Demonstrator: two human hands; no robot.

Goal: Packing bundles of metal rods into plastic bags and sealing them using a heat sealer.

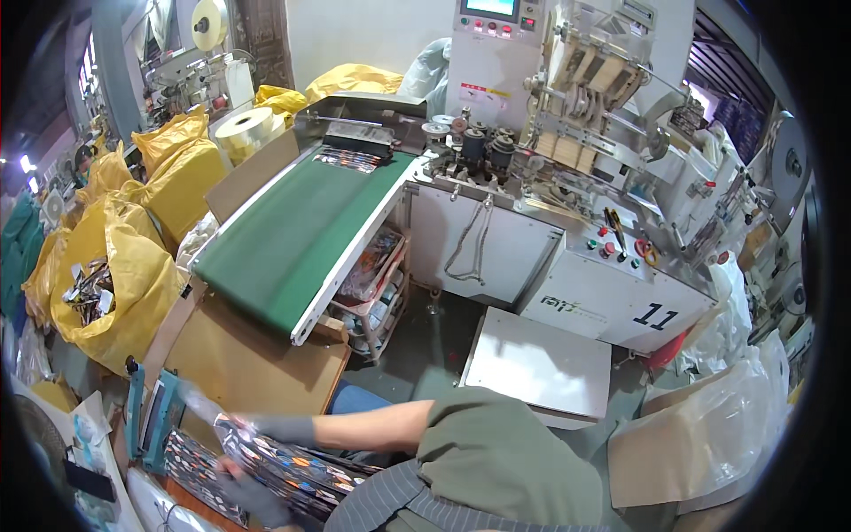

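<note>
A long stack of dark patterned packets [292, 463], printed with orange, white and blue shapes, lies across my lap area at the lower left. My left hand [253, 492], in a grey glove, is closed at the side of this stack. Over the stack's far end is my right hand [277, 428], also grey-gloved; its fingers are smeared by motion. A blurred, clear plastic piece [202, 403] shows just beyond it. More patterned packets [191, 461] lie to the left, beside a teal metal device [160, 412].
A green conveyor belt [288, 226] carries patterned packets at its far end. Below it is a brown board table [239, 350]. Yellow sacks [133, 301] crowd the left. A white machine [612, 297] stands right, with a white platform [536, 359] before it.
</note>
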